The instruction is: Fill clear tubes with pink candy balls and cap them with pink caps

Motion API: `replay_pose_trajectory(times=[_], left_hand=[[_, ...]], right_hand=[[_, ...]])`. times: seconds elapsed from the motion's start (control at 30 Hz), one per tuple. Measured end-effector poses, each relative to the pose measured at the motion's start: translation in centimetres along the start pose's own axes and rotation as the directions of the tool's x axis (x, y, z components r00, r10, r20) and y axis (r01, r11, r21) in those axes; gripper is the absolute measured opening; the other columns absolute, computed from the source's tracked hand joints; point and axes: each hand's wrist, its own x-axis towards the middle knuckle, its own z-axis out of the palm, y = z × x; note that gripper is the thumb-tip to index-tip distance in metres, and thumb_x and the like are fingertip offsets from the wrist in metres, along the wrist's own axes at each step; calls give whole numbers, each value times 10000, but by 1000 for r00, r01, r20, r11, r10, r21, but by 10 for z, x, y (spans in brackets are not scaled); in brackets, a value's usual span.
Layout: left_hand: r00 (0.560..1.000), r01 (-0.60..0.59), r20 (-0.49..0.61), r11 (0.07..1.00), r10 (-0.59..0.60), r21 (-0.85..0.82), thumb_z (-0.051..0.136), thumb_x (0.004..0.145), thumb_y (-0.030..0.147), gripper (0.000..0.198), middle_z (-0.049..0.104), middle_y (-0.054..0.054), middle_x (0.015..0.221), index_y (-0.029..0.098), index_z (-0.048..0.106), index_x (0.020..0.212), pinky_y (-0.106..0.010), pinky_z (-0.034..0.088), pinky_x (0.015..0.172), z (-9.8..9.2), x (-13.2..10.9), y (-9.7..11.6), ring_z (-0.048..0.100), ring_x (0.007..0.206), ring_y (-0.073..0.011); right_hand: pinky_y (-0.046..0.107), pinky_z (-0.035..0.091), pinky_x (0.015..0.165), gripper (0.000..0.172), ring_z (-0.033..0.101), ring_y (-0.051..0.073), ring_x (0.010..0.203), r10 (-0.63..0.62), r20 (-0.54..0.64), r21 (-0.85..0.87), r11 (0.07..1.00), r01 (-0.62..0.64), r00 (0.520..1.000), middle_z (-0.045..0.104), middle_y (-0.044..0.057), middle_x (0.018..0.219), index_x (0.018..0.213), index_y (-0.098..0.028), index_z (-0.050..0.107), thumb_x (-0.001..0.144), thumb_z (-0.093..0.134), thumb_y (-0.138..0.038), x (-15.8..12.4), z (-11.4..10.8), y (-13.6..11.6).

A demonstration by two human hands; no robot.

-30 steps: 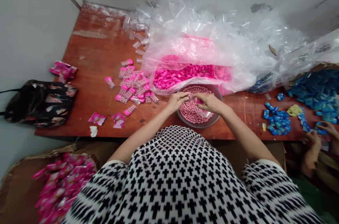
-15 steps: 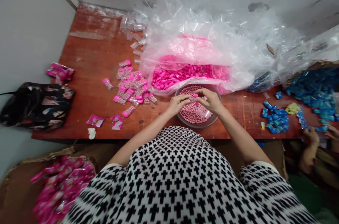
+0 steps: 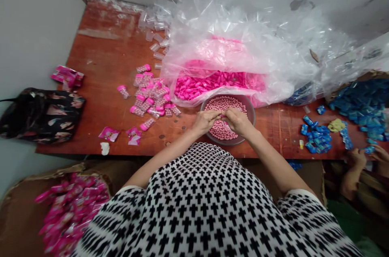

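Observation:
Over a grey bowl point(image 3: 251, 114) full of small pink balls point(image 3: 220, 131), my two hands meet at the fingertips. My left hand point(image 3: 206, 121) is closed in a pinch, its fingertips touching or nearly touching those of the other hand. My right hand point(image 3: 238, 120) is also pinched shut, on a small pink cap point(image 3: 223, 117) that shows only as a sliver. What else lies between the fingers is hidden. Left of the bowl lies a pile of clear tubes with pink caps point(image 3: 154, 93), filled with pink balls.
An open plastic bag point(image 3: 219, 56) of pink caps lies behind the bowl. Empty clear tubes point(image 3: 156, 55) lie behind the pile. A patterned bag point(image 3: 59, 115) stands far left, above a carton of pink packets point(image 3: 75, 208). At right are blue packets point(image 3: 319, 137) and another person's hands point(image 3: 357, 160).
My hands have come together, and my right fingers have curled in; the pink cap, seen plainly before, is now mostly covered. The other person's hands have shifted slightly.

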Motion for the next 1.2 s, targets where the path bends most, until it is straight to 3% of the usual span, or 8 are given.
replay_pose_trajectory(times=[0.17, 0.37, 0.57, 0.67, 0.77, 0.9, 1.07, 1.2], left_hand=[[975, 193, -64, 958, -211, -214, 673, 731, 344, 259, 727, -60, 936, 186, 740, 925, -341, 521, 825, 3, -2, 1, 670, 870, -217], [845, 328, -141, 707, -516, -626, 749, 632, 420, 503, 720, -59, 932, 140, 696, 1048, -341, 557, 691, 3, 0, 3, 656, 719, -177], [908, 235, -212, 857, -363, -459, 738, 655, 408, 403, 721, -86, 978, 149, 730, 963, -370, 505, 868, -3, -1, 0, 660, 869, -213], [960, 143, -193, 948, -203, -284, 714, 697, 376, 297, 728, -79, 935, 177, 745, 915, -377, 488, 896, -3, -3, 0, 651, 896, -216], [980, 54, -180, 981, -87, -184, 691, 731, 343, 224, 724, -64, 914, 202, 748, 895, -360, 480, 912, 0, -4, 1, 630, 945, -206], [984, 50, -161, 983, -79, -174, 650, 772, 319, 212, 711, -58, 972, 202, 739, 925, -344, 479, 931, 4, -7, 4, 624, 990, -193], [980, 75, -169, 979, -108, -187, 609, 800, 298, 227, 715, -60, 992, 178, 728, 952, -353, 484, 940, 2, -11, 6, 644, 976, -198], [973, 116, -184, 983, -142, -145, 594, 806, 279, 222, 714, -59, 1009, 173, 727, 949, -353, 503, 917, 0, -14, -2, 654, 964, -200]], right_hand=[[321, 477, 774, 272, 609, 190, 839, 114, 4, 311, 944, -110, 993, 669, 79, 910, 953, -198, 647, 860, 528, -424, 8, -6, 8], [358, 507, 843, 466, 640, 179, 949, 393, 81, 885, 395, -248, 916, 678, 48, 1065, 1160, -258, 596, 747, 663, -463, -6, -1, 19], [283, 534, 665, 288, 601, 102, 608, 520, 94, 982, 94, -166, 849, 665, -14, 716, 831, -203, 691, 621, 790, -373, -13, 13, 21], [308, 550, 697, 318, 621, 128, 693, 480, 180, 978, 8, -209, 859, 668, 7, 766, 829, -195, 671, 630, 774, -421, -5, 6, 18], [380, 551, 770, 369, 646, 184, 840, 326, 408, 912, -106, -396, 853, 687, 46, 859, 905, -183, 656, 675, 719, -465, 0, 2, 12], [403, 544, 781, 345, 665, 204, 825, 264, 559, 828, -235, -509, 786, 709, 54, 828, 899, -171, 652, 697, 676, -449, 2, 11, 4], [379, 546, 753, 250, 655, 179, 715, 376, 470, 878, -293, -378, 799, 705, 25, 729, 813, -171, 645, 664, 672, -370, 9, 32, -8], [333, 546, 684, 220, 619, 149, 641, 488, 453, 885, -348, -310, 746, 672, -1, 658, 790, -186, 626, 702, 618, -388, 17, 52, -18]])
